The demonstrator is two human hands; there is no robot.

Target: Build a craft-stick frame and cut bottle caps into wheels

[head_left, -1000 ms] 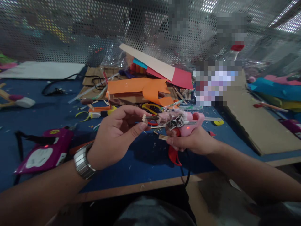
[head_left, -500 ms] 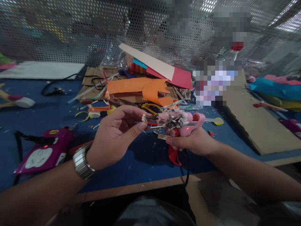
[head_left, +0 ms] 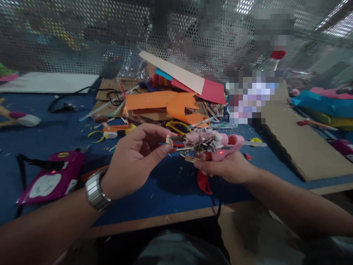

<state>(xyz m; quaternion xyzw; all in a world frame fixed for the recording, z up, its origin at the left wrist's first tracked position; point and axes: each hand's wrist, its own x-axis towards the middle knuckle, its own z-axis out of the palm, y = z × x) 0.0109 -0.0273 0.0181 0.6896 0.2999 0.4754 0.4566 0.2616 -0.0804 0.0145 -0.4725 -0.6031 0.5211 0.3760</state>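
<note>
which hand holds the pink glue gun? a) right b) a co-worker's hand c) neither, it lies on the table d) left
a: the right hand grips the pink glue gun above the table, while the left hand pinches a small piece at its nozzle.

dim, soft focus, glare top right, warped edges.

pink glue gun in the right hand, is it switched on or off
On, it seems: a small red light glows on the side of the pink glue gun held in the right hand, and a black cord hangs below it.
</note>
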